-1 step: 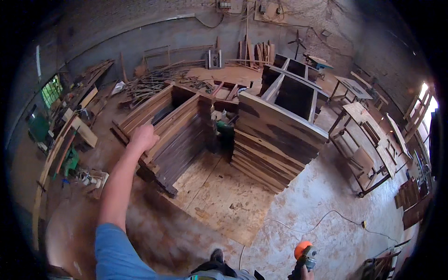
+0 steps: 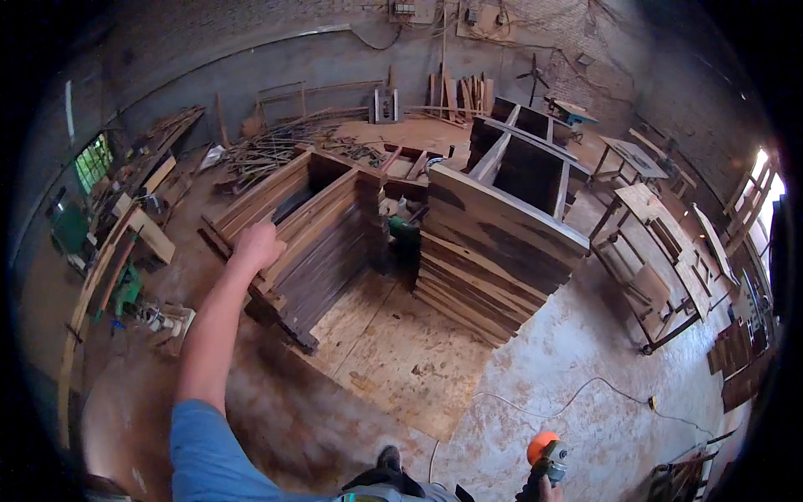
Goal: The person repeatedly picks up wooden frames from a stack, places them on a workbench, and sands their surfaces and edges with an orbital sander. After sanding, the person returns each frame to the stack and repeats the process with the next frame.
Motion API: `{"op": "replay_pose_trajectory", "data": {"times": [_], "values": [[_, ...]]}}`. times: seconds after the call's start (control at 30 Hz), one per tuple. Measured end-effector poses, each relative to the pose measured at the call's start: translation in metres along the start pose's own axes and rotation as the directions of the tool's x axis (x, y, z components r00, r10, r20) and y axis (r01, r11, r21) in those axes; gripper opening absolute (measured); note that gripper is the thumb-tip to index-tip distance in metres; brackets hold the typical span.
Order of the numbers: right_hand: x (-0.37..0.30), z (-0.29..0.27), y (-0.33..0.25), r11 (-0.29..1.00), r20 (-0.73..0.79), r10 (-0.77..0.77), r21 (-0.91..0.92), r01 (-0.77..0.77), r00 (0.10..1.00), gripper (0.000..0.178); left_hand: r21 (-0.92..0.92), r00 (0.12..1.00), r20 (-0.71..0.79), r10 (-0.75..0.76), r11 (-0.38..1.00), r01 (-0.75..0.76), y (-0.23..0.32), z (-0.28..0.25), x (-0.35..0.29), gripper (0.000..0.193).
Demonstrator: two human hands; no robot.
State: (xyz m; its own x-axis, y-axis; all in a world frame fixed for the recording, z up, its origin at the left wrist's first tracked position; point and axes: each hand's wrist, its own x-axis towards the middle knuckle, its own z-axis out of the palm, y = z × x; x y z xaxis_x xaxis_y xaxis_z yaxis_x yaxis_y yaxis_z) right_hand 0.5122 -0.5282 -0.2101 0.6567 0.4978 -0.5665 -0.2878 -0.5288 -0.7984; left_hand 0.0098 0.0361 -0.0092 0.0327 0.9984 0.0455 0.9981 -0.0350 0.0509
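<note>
- Head view: the left wooden frame [image 2: 322,230] is standing left of centre, its stacked boards forming walls and open compartments.
- The left hand [image 2: 258,248] is resting on its top edge, fingers bent; whether it is gripping, I cannot tell.
- The right hand [image 2: 549,494] is holding a power tool [image 2: 554,460] with an orange disc [image 2: 542,447], low at the near edge, well apart from the wood.
- Both frames are seemingly standing assembled, the right wooden frame [image 2: 493,259] included; uneven board ends are showing, and how much is remaining cannot be judged.
- Between them, a wooden sheet [image 2: 401,360] is covering the floor [image 2: 535,368], a cord [image 2: 548,416] trailing to its right.
- The near edge is cutting off most of the right hand; shadow is hiding the compartments' depths, and whether the disc is spinning is unclear.
</note>
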Motion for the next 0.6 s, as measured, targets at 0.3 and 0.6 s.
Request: {"op": "replay_pose_trajectory", "data": {"times": [0.3,0.6], "values": [[-0.010,-0.004,-0.010,0.999,0.028,0.042,0.002,-0.042,0.999,0.050,-0.054,0.995,-0.084,-0.051,0.997,0.047,-0.010,0.013,0.003,0.042],[-0.022,-0.018,-0.018,0.998,0.062,0.063,0.017,-0.064,0.996,0.048,-0.047,0.999,-0.043,0.016,0.999,-0.018,-0.005,0.006,-0.007,0.046]]}}
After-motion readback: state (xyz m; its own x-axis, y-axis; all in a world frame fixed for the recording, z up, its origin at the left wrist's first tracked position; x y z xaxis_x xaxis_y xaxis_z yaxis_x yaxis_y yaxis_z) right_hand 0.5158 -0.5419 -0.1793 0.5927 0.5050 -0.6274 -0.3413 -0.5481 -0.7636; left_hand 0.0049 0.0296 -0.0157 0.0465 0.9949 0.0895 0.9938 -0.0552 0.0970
